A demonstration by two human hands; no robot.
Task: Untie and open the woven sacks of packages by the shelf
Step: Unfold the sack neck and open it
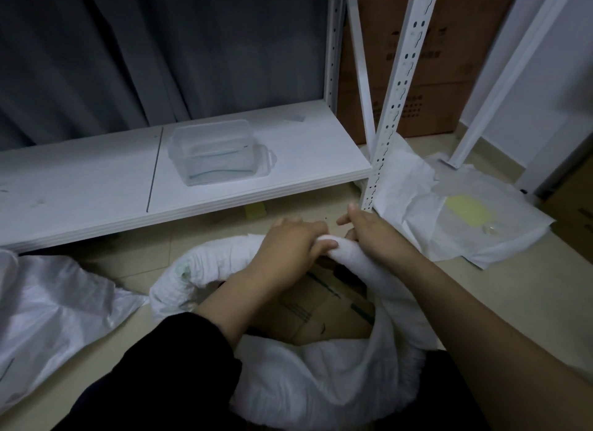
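A white woven sack [324,379] stands open on the floor in front of me, its mouth rolled down into a thick rim. Inside it lies a brown cardboard package [317,315] with green markings. My left hand [288,247] grips the far part of the rolled rim, fingers curled over it. My right hand [372,235] holds the same rim just to the right, thumb side up, close to the shelf post. A second white woven sack [54,308] lies flat and crumpled at the left.
A white metal shelf [96,186] runs along the back, carrying a clear plastic tub [215,151]. Its perforated post [388,109] stands right beside my right hand. White paper sheets [449,212] with a yellow patch lie at the right. A brown carton [430,61] stands behind.
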